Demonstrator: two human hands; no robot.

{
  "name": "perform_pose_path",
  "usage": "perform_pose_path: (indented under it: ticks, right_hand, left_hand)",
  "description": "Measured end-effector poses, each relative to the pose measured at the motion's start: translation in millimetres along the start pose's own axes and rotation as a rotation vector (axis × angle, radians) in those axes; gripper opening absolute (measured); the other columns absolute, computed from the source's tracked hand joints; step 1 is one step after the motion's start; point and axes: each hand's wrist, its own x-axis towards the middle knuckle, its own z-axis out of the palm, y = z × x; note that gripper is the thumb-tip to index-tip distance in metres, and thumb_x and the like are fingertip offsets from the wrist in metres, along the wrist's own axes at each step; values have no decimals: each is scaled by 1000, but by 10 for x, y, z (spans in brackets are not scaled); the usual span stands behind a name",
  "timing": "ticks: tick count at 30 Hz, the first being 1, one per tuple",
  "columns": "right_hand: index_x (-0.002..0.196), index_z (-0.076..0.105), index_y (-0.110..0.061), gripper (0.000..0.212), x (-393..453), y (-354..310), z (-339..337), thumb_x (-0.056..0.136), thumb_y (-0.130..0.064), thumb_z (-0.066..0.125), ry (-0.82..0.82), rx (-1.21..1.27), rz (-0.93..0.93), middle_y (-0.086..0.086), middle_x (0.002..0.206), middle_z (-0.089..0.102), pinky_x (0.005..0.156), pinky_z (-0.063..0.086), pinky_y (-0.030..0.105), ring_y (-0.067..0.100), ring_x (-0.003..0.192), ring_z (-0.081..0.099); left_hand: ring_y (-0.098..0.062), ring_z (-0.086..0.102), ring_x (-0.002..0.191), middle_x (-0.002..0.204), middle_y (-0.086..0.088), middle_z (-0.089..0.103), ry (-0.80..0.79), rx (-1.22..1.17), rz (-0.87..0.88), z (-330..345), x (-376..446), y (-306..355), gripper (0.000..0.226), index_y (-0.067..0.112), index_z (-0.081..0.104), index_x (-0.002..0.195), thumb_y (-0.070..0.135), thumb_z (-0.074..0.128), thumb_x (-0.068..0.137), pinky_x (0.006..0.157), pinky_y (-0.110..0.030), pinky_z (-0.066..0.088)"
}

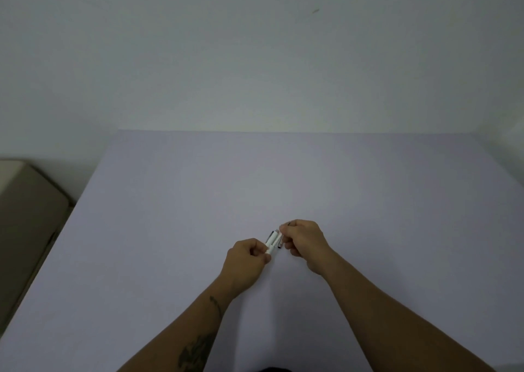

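Note:
Both of my hands meet over the middle of a pale lilac table [283,178]. My left hand [248,258] grips the near end of a small white pen-like object [271,242] with dark tips. My right hand [304,239] pinches its far end, where a thin dark piece shows by the fingers. Exactly what the object is I cannot tell; its middle is only partly visible between the fingers.
The table reaches back to a plain white wall [255,59]. A beige box-like piece of furniture [25,215] stands beside the table's left edge.

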Motion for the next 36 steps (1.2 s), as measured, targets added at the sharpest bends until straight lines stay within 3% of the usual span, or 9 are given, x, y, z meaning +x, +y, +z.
perform_pose_path:
  ticks: [7,10,14,20,27,31,36]
  right_hand:
    - [73,68,-8,17,-11,102,74,89,-9,64,-65,-15,81,5,63,58,51,42,25,13,52,48]
    - [87,72,-5,9,36,112,18,88,-10,65,-58,-61,83,7,71,62,52,43,26,14,55,51]
    - [94,72,-6,14,172,200,-145,84,-11,66,94,-255,66,6,80,67,64,51,30,19,70,60]
    - [101,69,-13,22,383,324,-58,82,-19,62,120,-536,21,6,103,70,80,50,29,23,95,64]
    - [81,62,-11,27,541,324,224,82,-38,58,182,-638,-6,9,87,69,76,51,36,33,88,66]
    - [75,52,-15,22,533,307,256,82,-35,56,184,-685,12,8,82,63,72,48,34,33,83,63]
    - [96,59,-9,31,506,269,278,81,-36,59,197,-760,35,11,104,67,85,53,36,34,98,65]
  left_hand:
    - [-9,47,54,63,4,57,17,-12,11,8,-9,9,7,17,70,78,12,69,84,55,-22,41]
    - [-10,47,56,64,5,57,32,-12,-9,-22,-22,-26,8,18,70,77,13,69,84,55,-22,40]
    - [-9,47,55,63,6,55,57,-25,-54,-58,-44,-92,7,17,69,78,13,69,84,53,-20,39]
    - [-10,47,56,64,5,55,83,-23,-98,-105,-47,-185,6,15,69,78,14,68,84,53,-20,38]
    - [-10,48,58,66,4,58,101,17,-117,-166,-43,-284,11,18,67,74,15,68,85,56,-21,39]
    - [-10,49,58,66,5,59,105,25,-139,-157,-32,-317,13,19,67,73,16,68,85,55,-22,40]
    - [-10,48,59,65,6,58,100,6,-140,-133,-34,-304,10,17,68,75,16,68,84,55,-21,39]
